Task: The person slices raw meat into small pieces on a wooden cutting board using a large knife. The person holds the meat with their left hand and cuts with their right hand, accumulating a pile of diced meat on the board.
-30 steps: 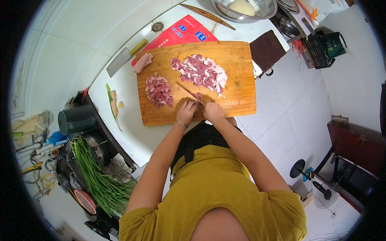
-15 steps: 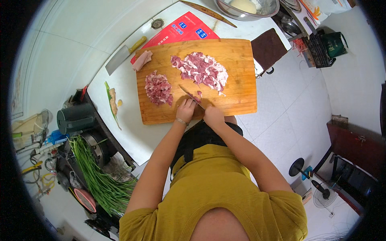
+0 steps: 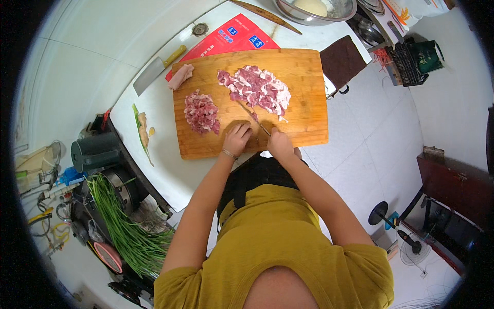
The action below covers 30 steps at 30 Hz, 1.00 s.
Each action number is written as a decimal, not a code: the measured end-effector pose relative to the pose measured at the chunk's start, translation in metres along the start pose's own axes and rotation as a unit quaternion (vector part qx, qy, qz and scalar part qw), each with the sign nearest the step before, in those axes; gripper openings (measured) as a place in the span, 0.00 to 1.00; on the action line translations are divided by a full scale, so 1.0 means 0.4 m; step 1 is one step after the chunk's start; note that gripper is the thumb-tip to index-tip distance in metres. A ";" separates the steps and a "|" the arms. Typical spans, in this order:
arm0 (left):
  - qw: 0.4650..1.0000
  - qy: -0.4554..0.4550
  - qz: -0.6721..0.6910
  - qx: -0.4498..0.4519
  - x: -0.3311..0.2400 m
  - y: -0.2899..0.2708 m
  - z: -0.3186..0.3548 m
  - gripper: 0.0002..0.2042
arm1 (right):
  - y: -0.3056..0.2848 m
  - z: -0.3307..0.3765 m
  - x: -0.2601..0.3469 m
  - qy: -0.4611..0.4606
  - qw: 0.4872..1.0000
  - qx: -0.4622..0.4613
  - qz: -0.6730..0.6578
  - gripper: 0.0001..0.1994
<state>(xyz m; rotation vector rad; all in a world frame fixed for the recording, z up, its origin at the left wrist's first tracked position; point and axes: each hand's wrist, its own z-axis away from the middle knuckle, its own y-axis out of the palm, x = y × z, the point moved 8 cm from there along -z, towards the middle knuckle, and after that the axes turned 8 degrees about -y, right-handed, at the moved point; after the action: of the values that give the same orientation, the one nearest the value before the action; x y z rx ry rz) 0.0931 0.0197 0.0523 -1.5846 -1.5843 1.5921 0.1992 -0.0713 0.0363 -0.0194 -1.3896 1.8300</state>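
Note:
On a wooden cutting board (image 3: 303,118), my right hand (image 3: 280,144) grips a kitchen knife (image 3: 249,114), its blade pointing away and to the left. A small piece of meat lies against the blade. Just left of the knife, my left hand (image 3: 238,138) rests on the board's near part with its fingers curled down; what they hold, if anything, is hidden. Beyond the blade is a pile of sliced raw meat (image 3: 260,87). A heap of smaller chopped meat (image 3: 201,112) sits farther left. A pale slab of meat or skin (image 3: 181,76) lies at the board's far left corner.
Left of the board lie a cleaver (image 3: 157,69), ginger (image 3: 143,129) and a green onion stalk (image 3: 138,121). A red sheet (image 3: 231,38) sits behind it. At the back is a metal bowl (image 3: 334,15) with dough; a dark brown board (image 3: 343,62) stands right. Long green vegetables (image 3: 121,221) fill the lower left.
The knife has shifted slightly away from my left fingers, to the right. My right hand has risen a little up and right. The meat piles stay as they were.

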 end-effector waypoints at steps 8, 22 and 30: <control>0.999 -0.036 -0.009 0.012 0.026 -0.012 0.041 0.09 | 0.006 0.032 0.018 -0.027 0.999 0.026 0.010 0.07; 1.000 0.001 -0.031 0.007 0.020 0.049 0.045 0.08 | 0.085 -0.055 0.078 -0.069 0.994 0.070 0.046 0.10; 0.998 -0.054 -0.042 -0.002 0.022 0.034 0.044 0.07 | 0.039 0.032 -0.003 -0.028 0.998 0.060 0.013 0.08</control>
<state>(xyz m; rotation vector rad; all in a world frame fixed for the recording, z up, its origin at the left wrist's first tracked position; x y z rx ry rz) 0.0811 0.0158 0.0320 -1.4363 -1.6876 1.6547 0.1851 -0.0833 0.0283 0.0764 -1.3202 1.9453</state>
